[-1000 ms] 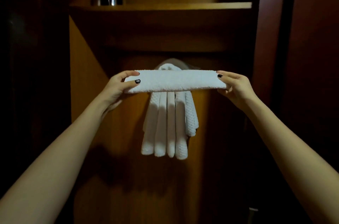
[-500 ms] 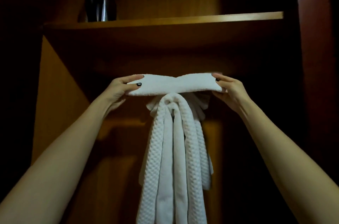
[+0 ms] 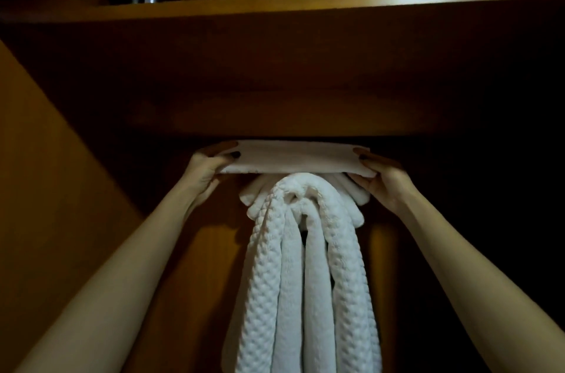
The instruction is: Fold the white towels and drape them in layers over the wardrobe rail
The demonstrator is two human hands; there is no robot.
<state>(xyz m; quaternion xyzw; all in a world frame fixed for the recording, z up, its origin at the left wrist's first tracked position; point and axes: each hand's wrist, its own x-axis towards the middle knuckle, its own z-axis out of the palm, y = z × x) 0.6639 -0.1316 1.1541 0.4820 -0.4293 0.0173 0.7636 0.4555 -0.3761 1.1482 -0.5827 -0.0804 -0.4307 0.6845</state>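
Fingers (image 3: 224, 147) of the left hand (image 3: 208, 172) and right hand (image 3: 382, 181) pinch opposite ends of the folded towel (image 3: 293, 157), which lies level, long axis left to right, just over the hanging towels (image 3: 305, 265), rail hidden beneath.

You are presenting nothing legible for inspection: no text, label, brand, number or sign is showing on any surface in this dim view.
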